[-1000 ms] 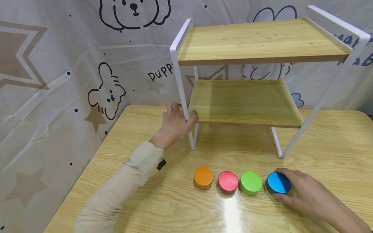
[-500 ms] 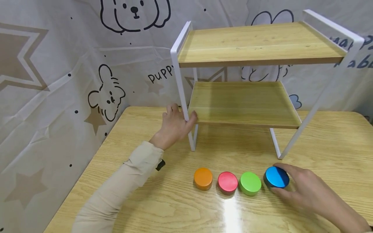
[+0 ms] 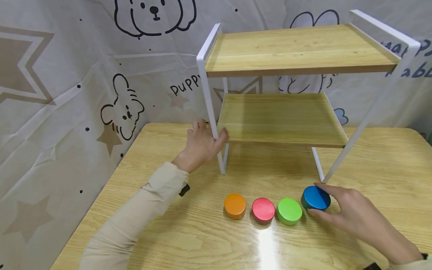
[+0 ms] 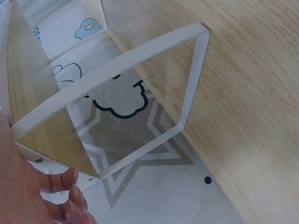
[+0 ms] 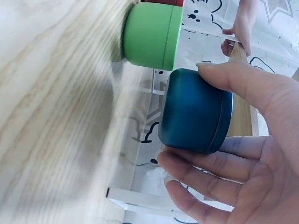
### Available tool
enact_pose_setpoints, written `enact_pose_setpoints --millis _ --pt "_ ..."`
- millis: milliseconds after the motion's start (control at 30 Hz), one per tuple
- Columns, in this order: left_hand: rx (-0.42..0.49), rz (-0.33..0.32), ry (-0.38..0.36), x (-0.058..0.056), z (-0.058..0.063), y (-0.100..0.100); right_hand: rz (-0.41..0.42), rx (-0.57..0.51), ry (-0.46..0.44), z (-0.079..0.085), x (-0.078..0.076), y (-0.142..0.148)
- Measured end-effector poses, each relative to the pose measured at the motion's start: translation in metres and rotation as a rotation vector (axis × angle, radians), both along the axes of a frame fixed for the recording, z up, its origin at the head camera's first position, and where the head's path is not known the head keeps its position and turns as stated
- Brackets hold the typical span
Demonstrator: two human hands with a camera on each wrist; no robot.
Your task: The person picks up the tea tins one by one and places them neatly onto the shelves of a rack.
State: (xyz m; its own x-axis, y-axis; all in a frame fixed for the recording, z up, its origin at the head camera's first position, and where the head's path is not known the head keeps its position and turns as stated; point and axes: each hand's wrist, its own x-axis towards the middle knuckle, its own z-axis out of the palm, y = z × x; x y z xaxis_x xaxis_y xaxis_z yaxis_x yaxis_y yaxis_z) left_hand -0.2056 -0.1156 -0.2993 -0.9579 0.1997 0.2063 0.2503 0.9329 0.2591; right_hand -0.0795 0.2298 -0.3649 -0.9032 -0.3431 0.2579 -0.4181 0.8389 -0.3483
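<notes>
My right hand (image 3: 359, 215) pinches a round blue tin (image 3: 315, 198) between thumb and fingers, and the right wrist view shows the blue tin (image 5: 194, 112) raised off the tabletop with a seam near its lid. To its left stand a green tin (image 3: 289, 211), a red tin (image 3: 263, 210) and an orange tin (image 3: 235, 206) in a row. My left hand (image 3: 202, 144) grips the left post of a two-tier shelf (image 3: 283, 120) at the lower board, thumb at the front. In the left wrist view, the left hand's fingers (image 4: 60, 182) curl loosely by the board's end.
Above the lower board is the shelf's upper board (image 3: 303, 48), held by white side frames (image 3: 368, 116). The shelf stands on a wooden table (image 3: 189, 240). Behind it hangs a printed cloth (image 3: 60, 150) with cartoon animals and stars.
The right hand has moved the blue tin up and left in the head view, toward the shelf's right front foot. The left hand stays on the shelf post, and the other tins have not moved.
</notes>
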Motion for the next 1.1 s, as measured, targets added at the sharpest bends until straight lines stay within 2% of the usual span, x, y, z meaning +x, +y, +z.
enact_pose_setpoints --millis 167,400,667,900,1100 --pt "-0.019 0.004 -0.009 0.000 0.001 0.000 0.007 0.011 0.025 0.008 -0.003 -0.007" --pt "-0.016 0.010 -0.014 0.000 0.000 0.000 -0.010 0.048 -0.008 0.017 -0.006 -0.016" --pt "-0.021 0.007 -0.020 -0.001 0.001 0.000 0.024 0.024 0.071 0.023 -0.010 -0.018" --pt "-0.028 0.007 -0.013 -0.001 0.001 0.000 0.030 0.025 0.061 0.030 -0.013 -0.018" --pt "-0.021 0.006 -0.014 -0.001 0.000 0.000 0.052 0.025 0.105 0.038 -0.016 -0.021"
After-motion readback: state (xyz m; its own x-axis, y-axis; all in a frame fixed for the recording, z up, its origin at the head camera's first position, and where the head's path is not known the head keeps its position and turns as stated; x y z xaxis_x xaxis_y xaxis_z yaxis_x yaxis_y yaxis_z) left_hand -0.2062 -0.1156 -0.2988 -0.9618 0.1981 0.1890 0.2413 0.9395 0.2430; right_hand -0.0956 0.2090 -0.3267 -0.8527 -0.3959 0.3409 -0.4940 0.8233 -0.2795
